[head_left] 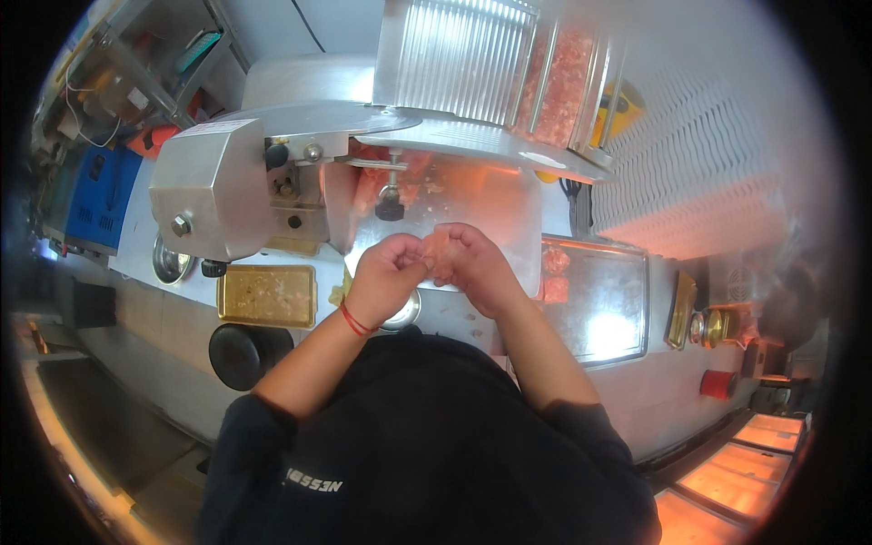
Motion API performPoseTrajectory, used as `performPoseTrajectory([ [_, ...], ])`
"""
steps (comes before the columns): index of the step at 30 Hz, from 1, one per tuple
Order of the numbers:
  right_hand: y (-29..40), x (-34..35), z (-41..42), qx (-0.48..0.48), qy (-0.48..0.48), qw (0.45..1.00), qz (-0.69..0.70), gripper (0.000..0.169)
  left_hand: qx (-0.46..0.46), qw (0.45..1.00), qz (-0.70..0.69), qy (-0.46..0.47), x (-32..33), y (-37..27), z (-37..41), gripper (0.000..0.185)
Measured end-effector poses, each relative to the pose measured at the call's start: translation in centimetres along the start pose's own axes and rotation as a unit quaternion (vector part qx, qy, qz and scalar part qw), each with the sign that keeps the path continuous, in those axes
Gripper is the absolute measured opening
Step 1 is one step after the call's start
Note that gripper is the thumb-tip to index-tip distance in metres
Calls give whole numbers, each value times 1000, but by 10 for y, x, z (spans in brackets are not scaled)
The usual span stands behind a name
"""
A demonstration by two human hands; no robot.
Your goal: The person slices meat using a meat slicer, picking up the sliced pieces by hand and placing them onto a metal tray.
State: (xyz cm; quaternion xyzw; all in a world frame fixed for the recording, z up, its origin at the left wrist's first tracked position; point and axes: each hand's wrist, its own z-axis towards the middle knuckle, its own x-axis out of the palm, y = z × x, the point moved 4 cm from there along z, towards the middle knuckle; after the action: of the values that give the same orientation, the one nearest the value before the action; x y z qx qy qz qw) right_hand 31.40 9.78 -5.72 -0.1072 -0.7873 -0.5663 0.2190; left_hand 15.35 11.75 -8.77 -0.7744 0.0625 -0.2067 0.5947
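My left hand (388, 279), with a red cord at the wrist, and my right hand (477, 269) meet in front of my chest. A thin slice of pale pink meat (436, 248) is held between their fingers. Beyond them stands a metal meat slicer (214, 187) with a round blade (320, 119) and a ribbed plate. A block of marbled meat (562, 88) lies in its carriage. Under the blade is a shiny metal tray (490, 225) with meat scraps. To the right, small meat portions (556, 289) rest on a dark-rimmed metal tray (610, 252).
Tall stacks of white trays (688, 157) stand at the right. A gold tray (267, 296) and a metal bowl (170, 262) lie at the left, above a black round stool (242, 354). Another bowl (405, 313) is beside my left hand. A blue machine (95, 197) stands far left.
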Motion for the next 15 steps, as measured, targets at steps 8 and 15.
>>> performPoseTrajectory([
  [8,-8,-32,14,29,-38,997,-58,44,73,996,37,35,-15,4,3,5],
  [15,-14,-17,18,57,33,989,-131,35,-51,926,-370,44,-5,-12,-7,11],
])
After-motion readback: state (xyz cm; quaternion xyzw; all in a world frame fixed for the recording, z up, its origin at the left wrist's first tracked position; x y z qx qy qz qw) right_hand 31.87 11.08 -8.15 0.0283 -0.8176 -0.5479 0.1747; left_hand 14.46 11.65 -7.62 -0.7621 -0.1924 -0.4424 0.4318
